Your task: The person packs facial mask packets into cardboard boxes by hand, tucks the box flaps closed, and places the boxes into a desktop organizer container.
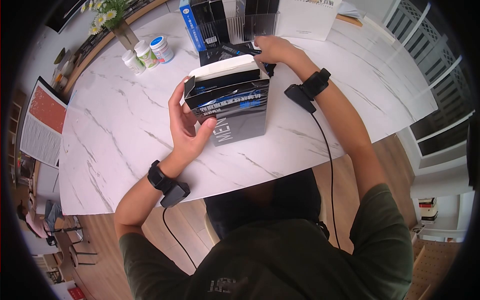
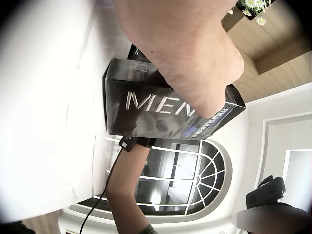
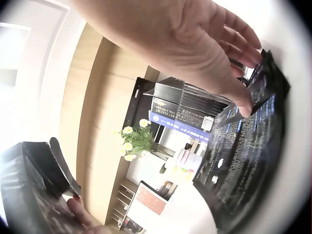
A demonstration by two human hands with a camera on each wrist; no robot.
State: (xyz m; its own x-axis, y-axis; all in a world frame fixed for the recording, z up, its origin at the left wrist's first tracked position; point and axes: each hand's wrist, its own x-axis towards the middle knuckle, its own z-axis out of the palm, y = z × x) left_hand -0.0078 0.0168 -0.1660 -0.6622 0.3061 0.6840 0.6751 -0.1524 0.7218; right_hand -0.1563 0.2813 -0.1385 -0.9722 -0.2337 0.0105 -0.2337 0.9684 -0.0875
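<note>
In the head view my left hand (image 1: 187,127) grips a black cardboard box (image 1: 240,120) by its side, thumb across its front. White "MEN" lettering marks the box, which stands on the table with its top flap raised. My right hand (image 1: 278,50) is behind the box, at flat black packets (image 1: 227,51) with small print. In the right wrist view its thumb (image 3: 241,100) lies on the packets (image 3: 239,151) and its fingers curl at their edge. The left wrist view shows the box (image 2: 146,105) partly covered by my left hand (image 2: 195,63).
A clear organizer (image 1: 252,27) holds dark boxes at the back, beside a blue box (image 1: 192,25). White bottles (image 1: 146,53) and a flower vase (image 1: 125,37) stand at back left. A white calendar-like board (image 1: 307,20) stands back right. Cables trail from both wrist cameras.
</note>
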